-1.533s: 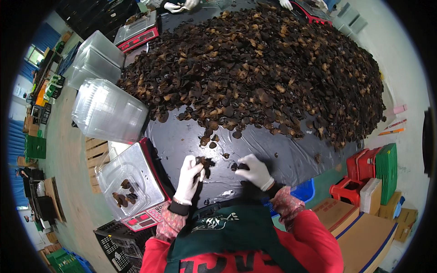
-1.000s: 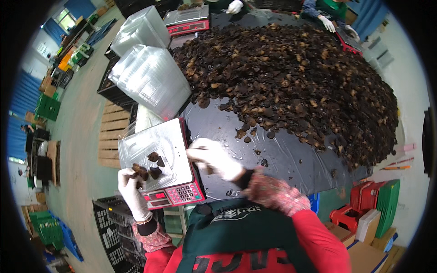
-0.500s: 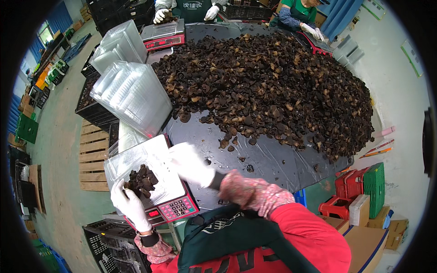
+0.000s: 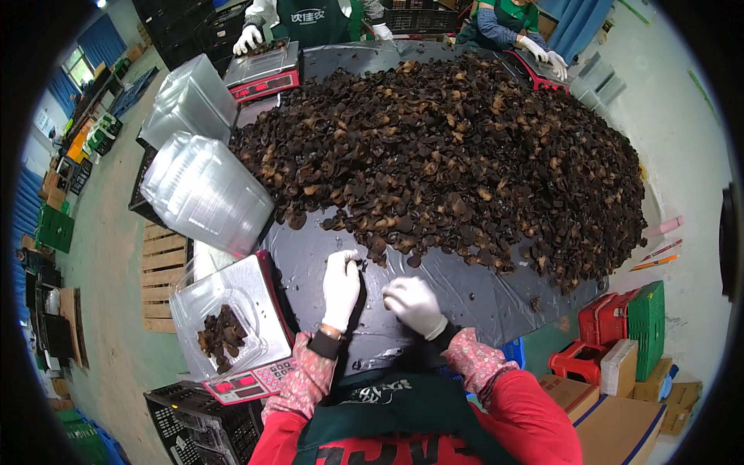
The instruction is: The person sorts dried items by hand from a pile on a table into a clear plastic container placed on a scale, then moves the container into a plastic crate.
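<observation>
A big heap of dark dried mushrooms covers the black-sheeted table. My left hand, in a white glove, reaches to the heap's near edge and touches a few loose pieces. My right hand, also gloved, rests curled on the black sheet just below the heap; whether it holds pieces I cannot tell. At my left a clear plastic box with some mushrooms in it sits on a red scale.
Stacks of clear plastic boxes stand at the table's left edge. Two other people work at red scales on the far side. A black crate is by my left leg; red and green crates and cardboard boxes are at right.
Both hands left the box on the scale and moved right, back to the heap's near edge. The box now holds mushrooms and stands alone on the scale.
</observation>
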`<state>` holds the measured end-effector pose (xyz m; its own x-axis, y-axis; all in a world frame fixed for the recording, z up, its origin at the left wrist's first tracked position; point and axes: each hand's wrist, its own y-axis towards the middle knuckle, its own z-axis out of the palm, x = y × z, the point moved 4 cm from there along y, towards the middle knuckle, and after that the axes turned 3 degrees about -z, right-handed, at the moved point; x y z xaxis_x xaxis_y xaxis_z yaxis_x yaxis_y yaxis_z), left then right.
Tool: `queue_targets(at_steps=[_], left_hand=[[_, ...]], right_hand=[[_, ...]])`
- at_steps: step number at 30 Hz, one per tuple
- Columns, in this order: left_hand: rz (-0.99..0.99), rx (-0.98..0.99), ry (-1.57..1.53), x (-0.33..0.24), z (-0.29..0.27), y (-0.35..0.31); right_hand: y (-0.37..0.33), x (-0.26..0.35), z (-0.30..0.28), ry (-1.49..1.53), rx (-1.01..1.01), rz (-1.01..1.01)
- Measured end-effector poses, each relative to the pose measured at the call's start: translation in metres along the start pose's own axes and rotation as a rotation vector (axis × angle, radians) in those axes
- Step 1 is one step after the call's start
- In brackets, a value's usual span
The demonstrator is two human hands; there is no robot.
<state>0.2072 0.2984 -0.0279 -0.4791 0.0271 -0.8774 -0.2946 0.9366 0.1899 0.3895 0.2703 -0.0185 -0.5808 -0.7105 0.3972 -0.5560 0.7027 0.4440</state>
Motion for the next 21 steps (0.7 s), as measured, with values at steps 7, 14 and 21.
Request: queue_targets(at_steps=[7,14,21], left_hand=[[-0.023,0.287,0.328,0.01,0.071,0.084],[-0.054,0.563,0.501,-0.002,0.073,0.114],[-0.156,0.415,0.354,0.002,-0.002,0.009]], right_hand=[[0.038,-0.118,-0.017,-0.185,0.086,0.444],[0.113,-0.125,0.025,0.08,0.162,0.275],[0.065,-0.087,0.015,0.561,0.252,-0.045]])
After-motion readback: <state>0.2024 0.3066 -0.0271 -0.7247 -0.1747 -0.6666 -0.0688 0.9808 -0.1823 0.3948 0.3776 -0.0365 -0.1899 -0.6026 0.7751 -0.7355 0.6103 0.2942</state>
